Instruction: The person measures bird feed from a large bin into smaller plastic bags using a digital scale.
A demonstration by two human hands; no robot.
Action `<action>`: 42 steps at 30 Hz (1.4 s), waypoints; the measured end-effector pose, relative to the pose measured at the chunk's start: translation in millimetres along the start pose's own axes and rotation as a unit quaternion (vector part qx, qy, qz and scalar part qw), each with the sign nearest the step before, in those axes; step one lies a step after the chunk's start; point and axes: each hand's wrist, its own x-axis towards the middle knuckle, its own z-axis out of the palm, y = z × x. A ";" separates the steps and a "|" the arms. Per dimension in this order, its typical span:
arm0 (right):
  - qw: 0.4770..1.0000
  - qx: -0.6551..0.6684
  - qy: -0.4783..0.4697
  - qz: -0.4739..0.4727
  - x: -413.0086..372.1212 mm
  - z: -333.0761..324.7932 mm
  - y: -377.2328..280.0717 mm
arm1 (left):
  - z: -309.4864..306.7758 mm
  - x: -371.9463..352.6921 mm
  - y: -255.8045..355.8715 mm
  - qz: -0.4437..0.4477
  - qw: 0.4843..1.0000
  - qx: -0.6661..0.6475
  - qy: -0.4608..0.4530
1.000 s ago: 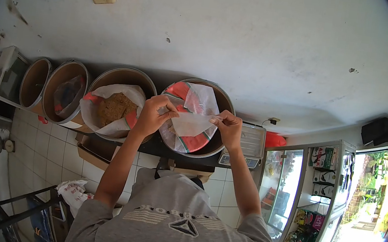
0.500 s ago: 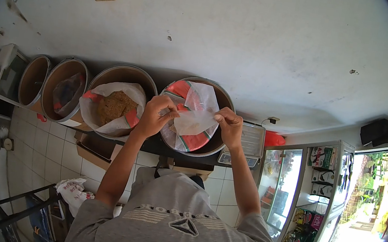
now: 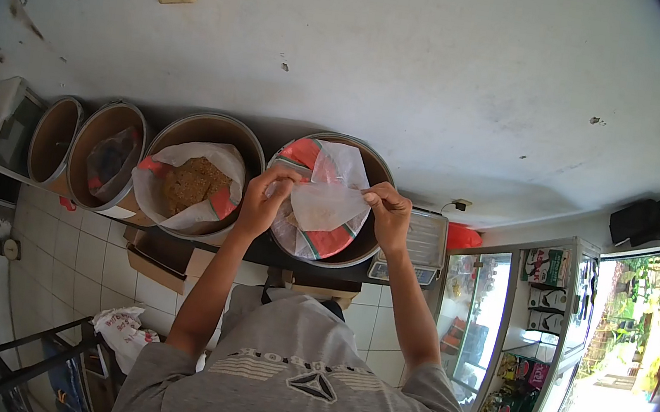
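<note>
A translucent plastic bag [image 3: 320, 206] is stretched between my two hands, above a round drum [image 3: 370, 249]. My left hand [image 3: 269, 194] pinches its left edge. At the opposite edge, my right hand [image 3: 387, 212] pinches the plastic between thumb and fingers. Beneath it, a red and white sack [image 3: 333, 242] lines the drum; the bag hides part of what is inside. Left of my left hand stands another drum [image 3: 220, 125], holding an open white sack [image 3: 151, 187] of brown grainy material [image 3: 193, 185].
Two smaller drums [image 3: 113, 112] [image 3: 56, 132] stand further left. A scale [image 3: 417, 242] sits right of the lined drum, near a red object [image 3: 463, 237]. A glass cabinet [image 3: 475, 308] with packets is at the right. Below are a cardboard box [image 3: 156, 258] and a white plastic bag [image 3: 123, 333].
My left hand has shifted slightly left and the bag is drawn a little wider between my hands. The whole view has moved slightly.
</note>
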 end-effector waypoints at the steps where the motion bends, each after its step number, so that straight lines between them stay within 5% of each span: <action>1: 1.000 -0.003 0.002 0.001 -0.3 -0.2 0.1 | 2.6 -4.5 -9.7 -0.004 0.999 -0.034 0.019; 5: 1.000 -0.005 0.001 0.000 3.1 1.3 2.2 | 13.4 -38.6 -59.9 -0.036 0.999 0.028 -0.026; 8: 1.000 -0.008 -0.007 0.008 6.7 -0.1 12.9 | 15.0 -51.4 -100.9 -0.135 0.987 -0.085 -0.023; 10: 0.996 0.084 -0.020 0.039 7.6 5.2 12.0 | 16.4 -46.9 -105.2 -0.135 0.987 -0.080 0.040; 15: 0.992 0.043 -0.100 0.070 -4.4 -1.9 53.0 | 16.8 -37.4 -98.1 -0.137 0.986 -0.077 0.053; 21: 0.984 0.034 0.015 0.173 -11.7 1.8 86.3 | 17.2 -38.8 -96.3 -0.157 0.985 -0.060 0.034; 35: 0.984 0.057 -0.016 0.167 -25.5 7.1 119.4 | 14.0 -35.8 -100.8 -0.131 0.988 -0.048 0.062; 38: 0.978 0.062 0.007 0.197 -27.1 4.2 127.7 | 5.0 -43.4 -111.6 -0.111 0.994 0.003 -0.014; 40: 0.972 0.044 0.005 0.232 -24.3 2.8 122.2 | -2.3 -43.3 -110.8 -0.184 0.980 0.029 -0.064; 42: 0.974 0.020 0.017 0.226 -21.1 6.6 120.9 | 1.0 -41.5 -108.5 -0.164 0.985 0.030 -0.046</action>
